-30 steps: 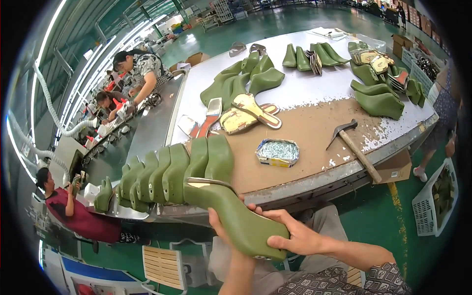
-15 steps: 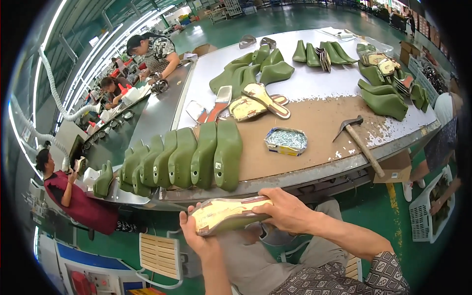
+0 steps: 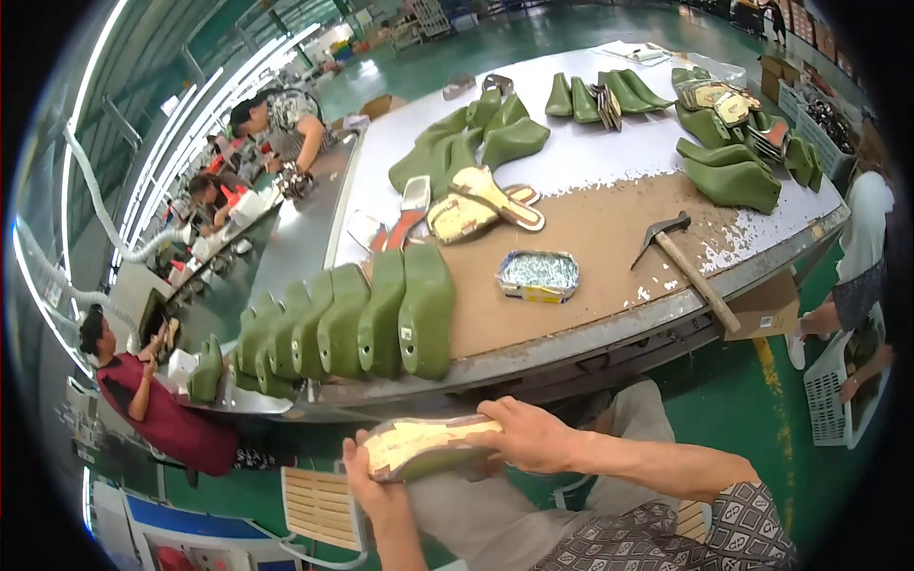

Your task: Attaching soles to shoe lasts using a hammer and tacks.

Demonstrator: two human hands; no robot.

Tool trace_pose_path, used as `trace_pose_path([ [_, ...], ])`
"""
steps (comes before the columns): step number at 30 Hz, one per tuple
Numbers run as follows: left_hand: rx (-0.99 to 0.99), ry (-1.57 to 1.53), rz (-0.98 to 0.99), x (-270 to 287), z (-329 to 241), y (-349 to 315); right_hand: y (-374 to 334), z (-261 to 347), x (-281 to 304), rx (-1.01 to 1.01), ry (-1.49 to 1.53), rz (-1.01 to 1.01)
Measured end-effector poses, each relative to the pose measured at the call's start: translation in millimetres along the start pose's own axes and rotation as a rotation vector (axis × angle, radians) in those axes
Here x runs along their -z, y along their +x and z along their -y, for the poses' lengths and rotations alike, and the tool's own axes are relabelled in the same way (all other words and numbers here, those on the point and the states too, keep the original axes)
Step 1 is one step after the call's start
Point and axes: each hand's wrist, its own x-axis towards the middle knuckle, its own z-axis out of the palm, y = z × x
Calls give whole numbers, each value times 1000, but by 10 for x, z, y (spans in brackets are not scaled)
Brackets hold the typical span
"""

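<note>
long strip lights (image 3: 96, 49) run along the ceiling (image 3: 162, 67) at left, above a pale ribbed hose (image 3: 152, 251). a worn yellow line (image 3: 773, 400) marks the green floor (image 3: 719, 400); a slatted seat (image 3: 322, 504) stands near the broad worktable (image 3: 600, 228).

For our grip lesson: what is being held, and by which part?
A green shoe last, by both ends: left hand on one, right hand on the other.
</note>
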Motion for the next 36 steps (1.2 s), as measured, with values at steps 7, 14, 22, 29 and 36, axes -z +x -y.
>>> trace_pose_path([
  [7,-115,-92,169,-472,-263,-144,54,-21,445,127,39,-334],
  [14,26,-89,38,-94,-54,14,165,-76,271,59,61,-150],
  [22,-273,863,292,-267,-211,267,56,-117,-6,73,-99,-236],
  [29,-826,1193,1209,-2433,1091,583,-16,-93,-75,28,-68,-281],
  [36,-637,1571,1198,-2620,1400,966,34,-132,-289,40,-73,-282],
])
